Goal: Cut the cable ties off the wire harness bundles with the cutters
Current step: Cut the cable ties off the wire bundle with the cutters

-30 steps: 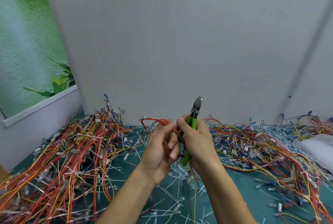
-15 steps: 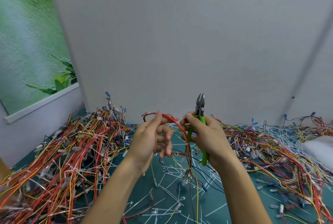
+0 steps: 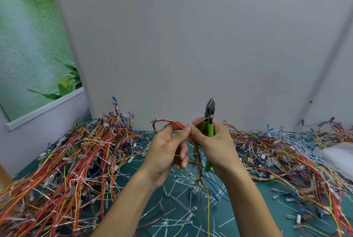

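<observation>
My right hand (image 3: 214,145) grips the green-handled cutters (image 3: 209,120), jaws pointing up and closed. My left hand (image 3: 168,149) holds a red and orange wire bundle (image 3: 196,152) between thumb and forefinger; the bundle loops over its fingers and hangs down between both hands. A thin white cable tie (image 3: 200,121) runs from the fingertips of both hands up to the cutters' pivot. Which hand pinches the tie I cannot tell.
A big heap of red, yellow and orange harnesses (image 3: 66,160) fills the left of the green mat (image 3: 238,215). More tangled wires (image 3: 286,158) lie on the right. Cut white ties (image 3: 179,198) litter the mat below my hands. A grey wall (image 3: 191,45) stands close behind.
Both hands have come closer together again after parting, and the white tie now stretches between the fingertips and the cutters. The cutters stayed upright.
</observation>
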